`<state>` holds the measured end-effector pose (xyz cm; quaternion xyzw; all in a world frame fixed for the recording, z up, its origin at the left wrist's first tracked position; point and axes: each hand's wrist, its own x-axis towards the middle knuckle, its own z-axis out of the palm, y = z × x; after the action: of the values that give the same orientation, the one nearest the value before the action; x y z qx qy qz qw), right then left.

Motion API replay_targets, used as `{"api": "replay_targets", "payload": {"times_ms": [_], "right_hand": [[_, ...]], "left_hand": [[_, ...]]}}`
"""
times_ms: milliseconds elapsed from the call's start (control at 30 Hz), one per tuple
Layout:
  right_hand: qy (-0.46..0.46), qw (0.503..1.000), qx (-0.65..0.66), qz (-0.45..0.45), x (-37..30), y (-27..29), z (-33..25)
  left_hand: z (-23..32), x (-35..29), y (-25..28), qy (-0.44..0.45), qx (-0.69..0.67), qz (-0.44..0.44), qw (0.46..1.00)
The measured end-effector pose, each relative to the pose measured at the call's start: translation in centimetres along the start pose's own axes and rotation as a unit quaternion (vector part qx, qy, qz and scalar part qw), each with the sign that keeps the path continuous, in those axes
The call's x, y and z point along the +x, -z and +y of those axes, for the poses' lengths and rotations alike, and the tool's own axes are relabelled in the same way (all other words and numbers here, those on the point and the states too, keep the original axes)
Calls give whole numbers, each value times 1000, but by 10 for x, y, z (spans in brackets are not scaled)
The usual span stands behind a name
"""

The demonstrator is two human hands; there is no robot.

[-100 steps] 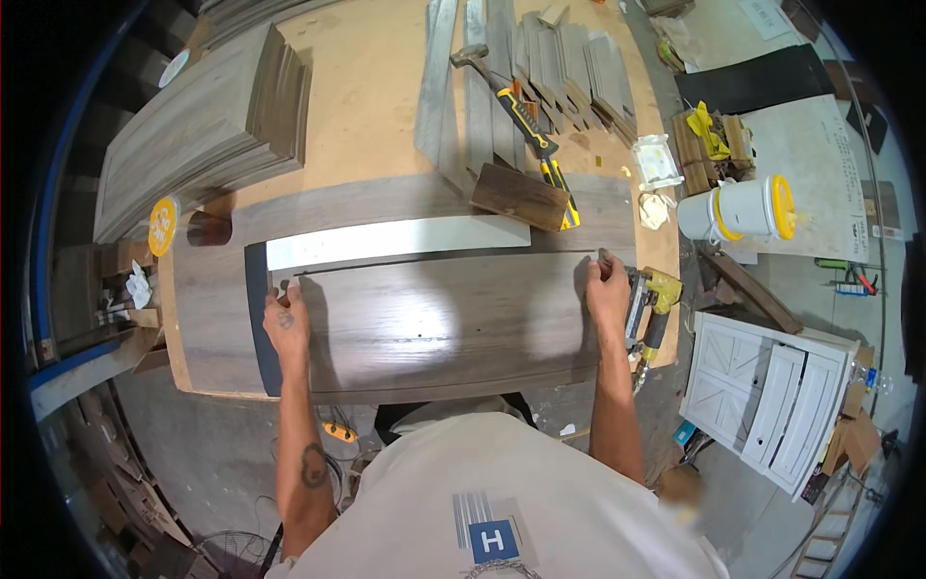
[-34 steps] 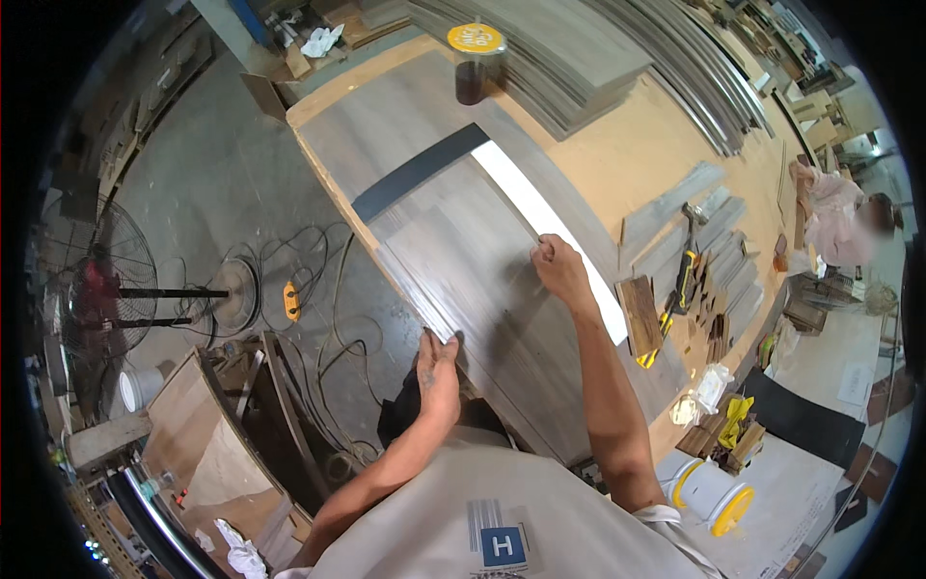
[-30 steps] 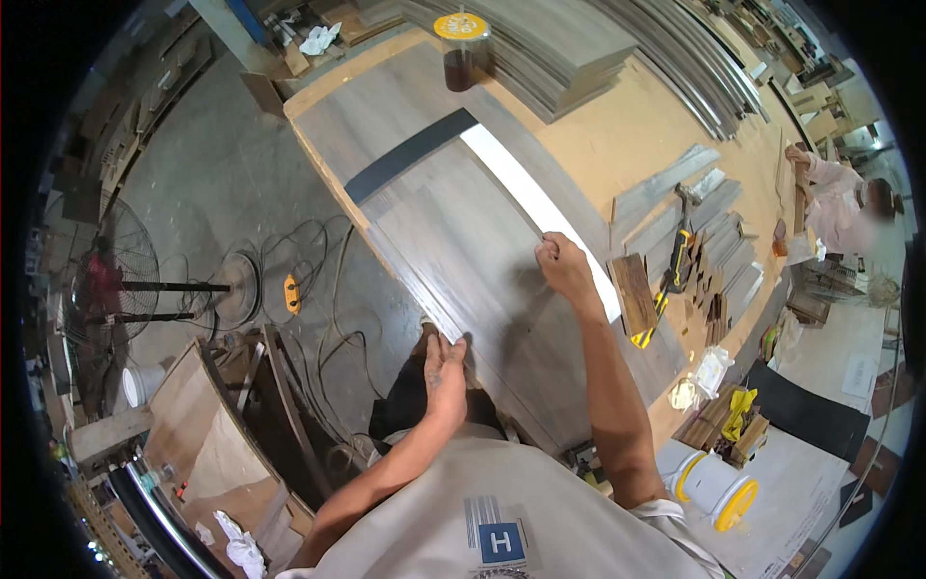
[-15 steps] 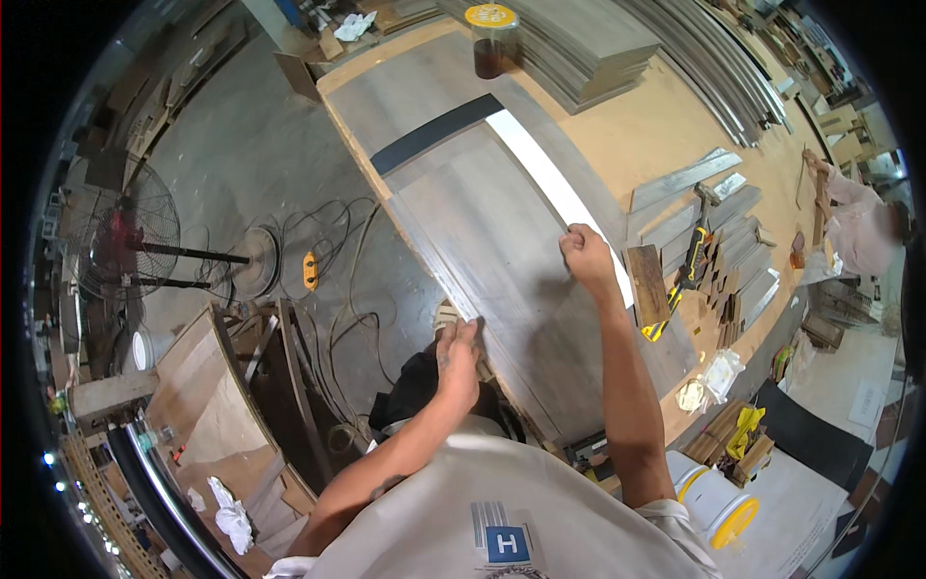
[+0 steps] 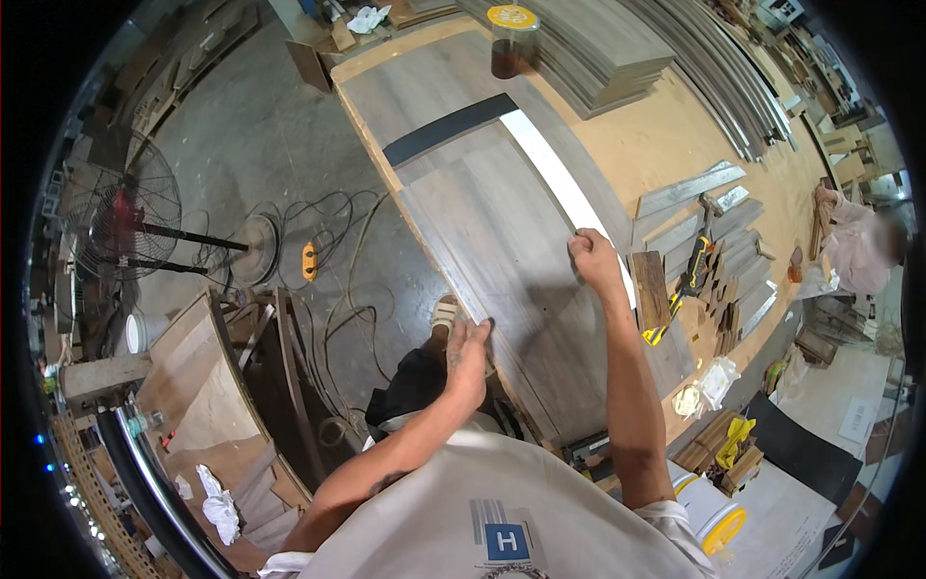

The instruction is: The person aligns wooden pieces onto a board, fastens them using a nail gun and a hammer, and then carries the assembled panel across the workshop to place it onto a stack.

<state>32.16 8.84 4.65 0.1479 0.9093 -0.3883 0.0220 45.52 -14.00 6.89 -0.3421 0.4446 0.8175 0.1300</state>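
A grey wood-grain panel (image 5: 502, 261) lies flat on the workbench, on a larger grey board (image 5: 415, 82). A black strip (image 5: 449, 131) runs along its far end and a white strip (image 5: 555, 172) along its right side, the two meeting at a corner. My right hand (image 5: 596, 261) is closed at the inner edge of the white strip, its fingertips bent down; what they grip is hidden. With fingers stretched out, my left hand (image 5: 467, 355) rests against the panel's left edge, near the bench side.
Right of the panel lie a hammer (image 5: 696, 256), a brown wood block (image 5: 649, 289) and several grey strips (image 5: 690, 188). A jar of dark liquid (image 5: 505, 58) stands by stacked boards (image 5: 598, 58). A fan (image 5: 125, 217) and cables (image 5: 338, 318) occupy the floor. Another person (image 5: 858, 241) works at far right.
The view has shifted slightly, so the bench appears a little further right. My right hand has turned slightly at the white strip. My left hand stays at the panel's left edge.
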Motion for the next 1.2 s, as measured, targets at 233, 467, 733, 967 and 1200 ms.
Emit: {"api": "replay_targets", "payload": {"times_ms": [233,467,733,967,1200], "right_hand": [[-39,998,-46,-5,-55,22,29],[-45,994,-103,12,-125,50,85],[-51,996,-71,32,-172,81,105],[-69,995,-57,43,-173,82,102],[-68,995,-52,51,-174,79,107]], "left_hand": [[-36,-36,15,124,72,-23,989],[-63,-74,26,155,-20,-73,985],[-86,-94,38,166,51,-207,963],[-67,-105,10,250,42,-91,963],[-64,-107,6,259,37,-107,959]]}}
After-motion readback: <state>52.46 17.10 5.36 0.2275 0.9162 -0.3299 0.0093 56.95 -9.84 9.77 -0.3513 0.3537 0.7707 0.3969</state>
